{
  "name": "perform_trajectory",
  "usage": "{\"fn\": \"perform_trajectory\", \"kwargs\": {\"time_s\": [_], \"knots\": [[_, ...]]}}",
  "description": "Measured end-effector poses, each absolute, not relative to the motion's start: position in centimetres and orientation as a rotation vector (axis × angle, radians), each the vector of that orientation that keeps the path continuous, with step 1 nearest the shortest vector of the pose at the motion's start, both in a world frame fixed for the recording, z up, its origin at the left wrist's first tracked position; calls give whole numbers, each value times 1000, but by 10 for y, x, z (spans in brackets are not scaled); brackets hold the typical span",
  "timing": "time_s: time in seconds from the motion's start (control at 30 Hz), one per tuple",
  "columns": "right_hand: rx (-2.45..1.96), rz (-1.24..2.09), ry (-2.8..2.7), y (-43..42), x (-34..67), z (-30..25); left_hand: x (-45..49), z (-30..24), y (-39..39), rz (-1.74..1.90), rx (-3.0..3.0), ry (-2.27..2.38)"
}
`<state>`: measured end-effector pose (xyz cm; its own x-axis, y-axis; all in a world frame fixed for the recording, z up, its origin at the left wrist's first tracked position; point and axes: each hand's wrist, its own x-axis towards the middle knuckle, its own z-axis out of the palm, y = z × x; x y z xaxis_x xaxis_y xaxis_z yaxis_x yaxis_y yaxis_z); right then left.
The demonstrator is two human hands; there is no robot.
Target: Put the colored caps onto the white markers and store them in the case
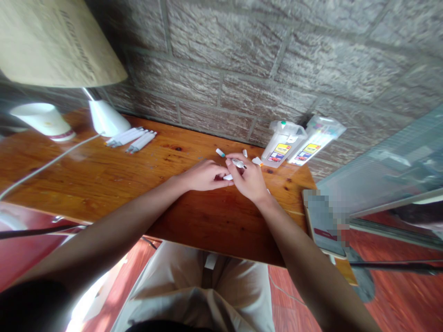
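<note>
My left hand and my right hand meet over the wooden table near its far right end. Both are closed on white markers: the right hand's fingers pinch a white marker at its top, and the left hand's fingertips grip another white marker lying between the two hands. Loose markers and caps lie just beyond the fingers: one with a teal tip, a small white one and one with an orange end.
Two clear plastic marker cases lean against the stone wall at the back right. A row of several white markers lies at the back left beside a white lamp base. A white cable crosses the table's left side.
</note>
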<state>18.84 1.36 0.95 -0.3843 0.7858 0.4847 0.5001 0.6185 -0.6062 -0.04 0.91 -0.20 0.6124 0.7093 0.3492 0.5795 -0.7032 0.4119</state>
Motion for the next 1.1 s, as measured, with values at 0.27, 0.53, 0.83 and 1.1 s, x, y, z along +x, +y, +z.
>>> {"fn": "perform_trajectory", "kwargs": {"time_s": [0.27,0.53,0.83,1.1], "knots": [[-1005,448,-2065,14,188,10,-1,-2,10,730,2597,1039],[-1016,445,-2053,13,189,11,-1,-1,9,738,2600,1038],[-1006,435,-2056,13,188,11,-1,-1,9,748,2611,1029],[-1020,438,-2064,13,188,10,-1,-1,9,733,2613,1032]]}}
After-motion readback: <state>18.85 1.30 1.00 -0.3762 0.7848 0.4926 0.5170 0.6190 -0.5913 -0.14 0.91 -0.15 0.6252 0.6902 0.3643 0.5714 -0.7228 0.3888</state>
